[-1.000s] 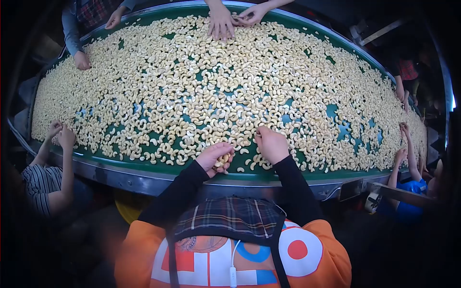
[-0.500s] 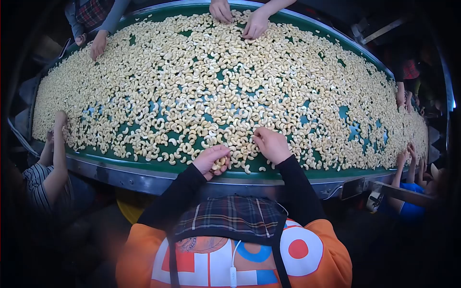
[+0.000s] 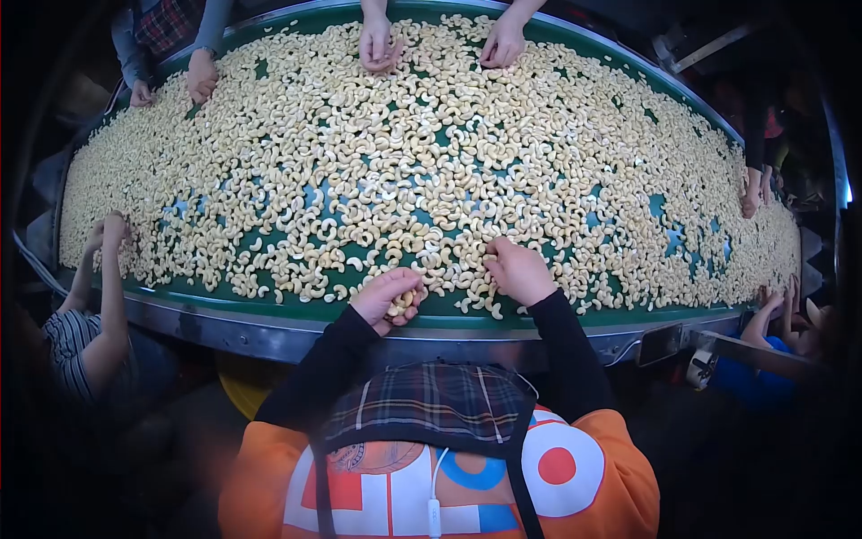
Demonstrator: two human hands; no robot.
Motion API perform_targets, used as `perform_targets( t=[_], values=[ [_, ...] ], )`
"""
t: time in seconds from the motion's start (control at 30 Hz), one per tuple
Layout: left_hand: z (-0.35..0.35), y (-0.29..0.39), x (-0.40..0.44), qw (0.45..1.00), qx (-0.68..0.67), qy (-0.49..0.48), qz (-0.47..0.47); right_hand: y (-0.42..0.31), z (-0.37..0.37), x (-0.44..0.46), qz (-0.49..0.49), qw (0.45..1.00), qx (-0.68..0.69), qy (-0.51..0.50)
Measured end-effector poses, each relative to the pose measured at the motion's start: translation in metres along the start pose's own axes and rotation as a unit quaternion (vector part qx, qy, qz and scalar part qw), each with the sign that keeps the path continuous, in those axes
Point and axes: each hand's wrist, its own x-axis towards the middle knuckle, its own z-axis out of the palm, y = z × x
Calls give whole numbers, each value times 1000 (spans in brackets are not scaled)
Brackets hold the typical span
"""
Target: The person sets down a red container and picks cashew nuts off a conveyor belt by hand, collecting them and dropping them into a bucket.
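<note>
Pale cashew nuts (image 3: pixel 404 153) lie in a loose layer over a green belt (image 3: pixel 224 294). Near the belt's front edge, my left hand (image 3: pixel 388 298) is curled around several cashews, which show between thumb and fingers. My right hand (image 3: pixel 521 271) is just to its right and slightly farther up the belt, fingertips pinched together down at the nuts. Whatever sits between those fingertips is too small to make out.
A metal rail (image 3: pixel 242 337) runs along the near edge. Across the belt, co-workers' hands (image 3: pixel 377 43) touch the nuts; others (image 3: pixel 112 229) reach in at left and right. A dark device (image 3: pixel 660 345) and a bracket (image 3: pixel 754 355) stand at the near right.
The nuts on the belt have shifted to the right. My right hand has moved slightly right, my left slightly left, still holding cashews. Co-workers' hands across the belt have moved apart.
</note>
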Motion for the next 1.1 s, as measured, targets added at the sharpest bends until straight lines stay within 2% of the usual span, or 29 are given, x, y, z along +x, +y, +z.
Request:
perform_targets(
  t=[0.03, 0.07, 0.1, 0.17, 0.2, 0.3, 0.33, 0.4, 0.43, 0.47, 0.57, 0.6, 0.7, 0.73, 0.83, 0.87, 0.97, 1.0, 1.07, 1.1],
  values=[
    [-4, 2, -3, 1000, 3, 4, 3, 4, -2, 0, 8, 998, 69, 2],
    [-8, 4, -6, 1000, 2, 3, 3, 6, -4, -1, 9, 998, 68, 2],
    [-12, 5, -9, 1000, -3, 8, 4, 9, -6, -5, 62, 978, 197, -20],
    [-20, 6, -14, 1000, -13, 16, 4, 9, -7, -9, 165, 880, 441, -61],
    [-23, 7, -15, 1000, -14, 15, 3, 5, -7, -9, 166, 880, 440, -61],
    [-32, 13, -20, 1000, -7, 15, 5, -15, -7, -7, 206, 834, 513, -9],
    [-35, 15, -21, 1000, -4, 15, 4, -24, -4, -5, 206, 833, 514, -8],
    [-39, 18, -24, 1000, -7, 2, 4, -45, 6, -1, 72, 953, 287, 68],
    [-41, 19, -26, 1000, -9, -4, 4, -52, 9, 2, 2, 981, 162, 105],
    [-43, 21, -28, 1000, -8, -3, 5, -54, 11, 4, 1, 981, 163, 105],
    [-46, 28, -34, 1000, -7, 2, 12, -52, 16, 7, 81, 991, 69, 86],
    [-49, 29, -35, 1000, -7, 0, 8, -53, 18, 5, 85, 990, 67, 86],
    [-59, 33, -38, 1000, -7, 1, -4, -59, 22, 2, 65, 995, -67, 23],
    [-63, 32, -37, 1000, -8, -1, -5, -61, 21, 1, 67, 995, -68, 22],
    [-78, 32, -35, 999, -19, -33, -17, -72, 15, 4, 160, 980, 119, 8],
    [-79, 35, -37, 999, -19, -29, -15, -80, 16, 7, 157, 980, 121, 7],
    [-69, 36, -35, 999, -31, 13, -39, -118, 18, 19, 108, 907, 407, -8],
    [-65, 36, -34, 999, -30, 16, -39, -137, 18, 22, 107, 906, 409, -9],
    [-57, 35, -28, 987, -152, 1, -53, -182, 13, 34, -46, 934, 352, 33],
    [-57, 37, -28, 975, -212, -7, -60, -193, 18, 40, -47, 934, 353, 33]
  ],
)
